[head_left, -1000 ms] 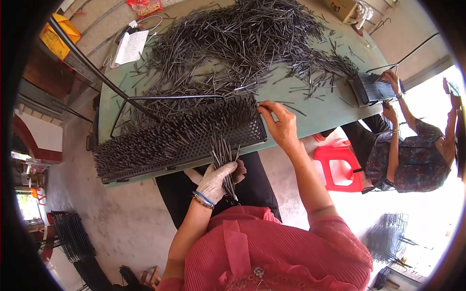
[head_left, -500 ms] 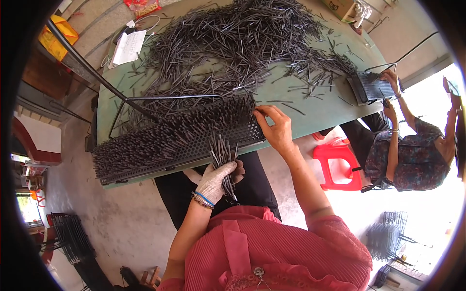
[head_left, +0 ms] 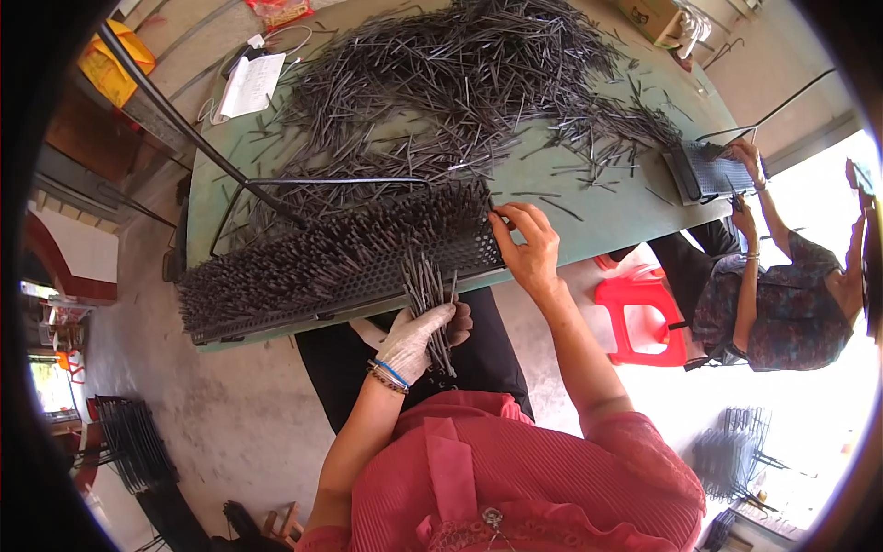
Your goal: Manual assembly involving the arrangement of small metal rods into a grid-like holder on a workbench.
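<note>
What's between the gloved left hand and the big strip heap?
Head view: past the left hand and its bundle, the strip-studded perforated panel, then loose strips on the green table, before the heap.

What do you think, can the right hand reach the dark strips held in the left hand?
Probably yes. The right hand is at the right end of the perforated panel, the dark strips stick out of the gloved left hand, and nothing appears to block the way between.

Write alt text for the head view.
A gloved left hand holds a bundle of dark strips near a perforated black panel bristling with more; the bare right hand is at its right end. Behind, a strip pile lies on a green table; a co-worker handles another panel.
</note>
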